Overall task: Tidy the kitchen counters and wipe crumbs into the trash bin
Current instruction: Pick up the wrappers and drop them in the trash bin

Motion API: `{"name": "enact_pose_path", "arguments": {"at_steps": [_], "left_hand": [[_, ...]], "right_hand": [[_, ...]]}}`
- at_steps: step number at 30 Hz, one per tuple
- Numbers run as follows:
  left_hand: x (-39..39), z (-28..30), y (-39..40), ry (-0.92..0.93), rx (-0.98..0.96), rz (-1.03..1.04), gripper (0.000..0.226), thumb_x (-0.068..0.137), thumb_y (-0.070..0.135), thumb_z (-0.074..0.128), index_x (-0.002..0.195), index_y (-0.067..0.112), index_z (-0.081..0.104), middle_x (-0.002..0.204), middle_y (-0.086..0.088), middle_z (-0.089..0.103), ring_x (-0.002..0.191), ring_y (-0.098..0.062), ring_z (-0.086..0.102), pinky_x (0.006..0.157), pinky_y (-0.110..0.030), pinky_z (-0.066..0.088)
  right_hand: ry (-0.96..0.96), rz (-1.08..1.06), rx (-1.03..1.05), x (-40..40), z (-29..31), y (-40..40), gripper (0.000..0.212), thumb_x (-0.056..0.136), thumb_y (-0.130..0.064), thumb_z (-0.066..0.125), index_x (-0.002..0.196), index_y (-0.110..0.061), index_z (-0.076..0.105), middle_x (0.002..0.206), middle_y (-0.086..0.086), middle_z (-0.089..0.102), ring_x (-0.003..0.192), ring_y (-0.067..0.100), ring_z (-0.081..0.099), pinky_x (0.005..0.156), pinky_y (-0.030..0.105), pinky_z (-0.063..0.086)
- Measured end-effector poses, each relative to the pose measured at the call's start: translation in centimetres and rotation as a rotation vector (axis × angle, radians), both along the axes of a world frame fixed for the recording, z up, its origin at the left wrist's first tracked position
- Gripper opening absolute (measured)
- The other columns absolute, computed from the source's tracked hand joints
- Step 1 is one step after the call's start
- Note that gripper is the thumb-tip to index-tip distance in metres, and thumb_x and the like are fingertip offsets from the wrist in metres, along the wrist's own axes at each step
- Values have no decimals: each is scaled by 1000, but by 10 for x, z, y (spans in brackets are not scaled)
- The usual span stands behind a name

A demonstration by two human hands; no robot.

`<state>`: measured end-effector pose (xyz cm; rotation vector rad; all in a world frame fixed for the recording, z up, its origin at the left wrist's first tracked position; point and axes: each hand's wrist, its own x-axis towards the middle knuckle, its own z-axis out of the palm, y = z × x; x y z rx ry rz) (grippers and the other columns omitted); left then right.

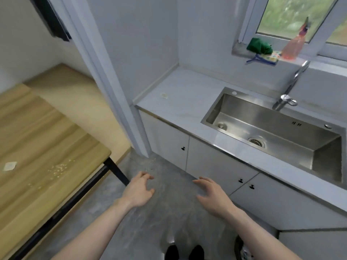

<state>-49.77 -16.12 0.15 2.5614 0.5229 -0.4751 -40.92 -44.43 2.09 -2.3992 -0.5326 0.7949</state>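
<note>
My left hand (139, 191) and my right hand (212, 196) hang over the grey floor, fingers apart, holding nothing. A white counter (180, 96) runs along the right with a steel sink (277, 128) set in it. A small pale scrap (163, 95) lies on the counter near its left end. On the wooden table (37, 147) at left lie scattered crumbs (57, 169) and a small square packet (9, 165). A green cloth (259, 46) sits on the window sill. A dark bin (242, 248) shows partly behind my right forearm.
An orange spray bottle (294, 45) and a patterned sponge (272, 56) stand on the sill beside the cloth. A chrome tap (293, 85) rises behind the sink. White cabinet doors (216, 166) with black knobs sit under the counter. A wall corner (116, 87) separates table and counter.
</note>
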Motion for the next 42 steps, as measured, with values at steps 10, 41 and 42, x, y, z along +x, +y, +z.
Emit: {"name": "enact_pose_path", "arguments": {"at_steps": [10, 41, 42], "left_hand": [[-53, -9, 141, 84, 81, 311, 56, 87, 39, 65, 138, 21, 54, 150, -5, 37, 137, -27, 40, 113, -34, 33], [-111, -96, 571, 256, 124, 784, 73, 88, 35, 66, 150, 9, 37, 165, -14, 10, 147, -39, 24, 115, -45, 33], [-112, -100, 580, 267, 112, 804, 73, 89, 36, 66, 150, 9, 36, 165, -14, 9, 146, -39, 25, 114, -45, 34]], "right_hand": [[-20, 222, 28, 17, 9, 124, 51, 93, -35, 64, 142, -31, 54, 159, -7, 37, 144, 12, 39, 117, 24, 28], [-21, 578, -43, 5, -3, 581, 53, 93, -28, 63, 145, -22, 53, 155, 0, 41, 140, 20, 44, 118, 28, 33], [-22, 587, -47, 5, -6, 588, 52, 93, -28, 63, 144, -22, 53, 155, 0, 41, 140, 20, 44, 117, 28, 33]]}}
